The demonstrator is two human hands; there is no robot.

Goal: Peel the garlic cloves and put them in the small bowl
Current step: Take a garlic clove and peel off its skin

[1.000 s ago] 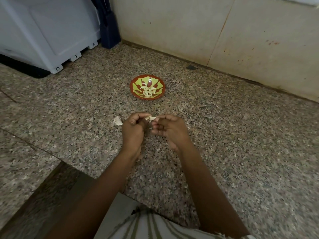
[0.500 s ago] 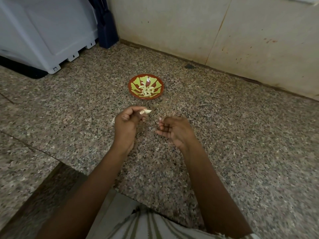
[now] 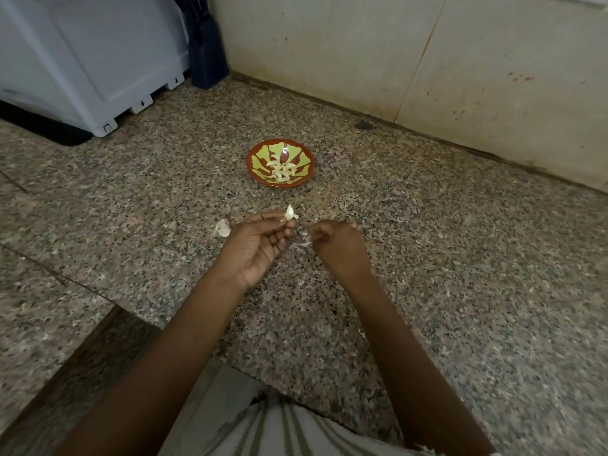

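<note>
Pinching a garlic clove [image 3: 289,212] between thumb and forefinger, left hand [image 3: 260,248] held it tip-up; small bowl [image 3: 255,159] lay near at 12 o'clock; right hand [image 3: 340,248] curled, apparently nipping a skin flake [image 3: 304,239]; best strip any clinging husk before dropping clove in.

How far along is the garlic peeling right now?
Done: several peeled pale cloves lie in the small red-and-green patterned bowl. In hand: the left hand pinches one whitish clove, while the right hand pinches a scrap of papery skin apart from it. Left: that clove goes into the bowl; a pale garlic piece on the speckled stone floor looks unpeeled.
</note>
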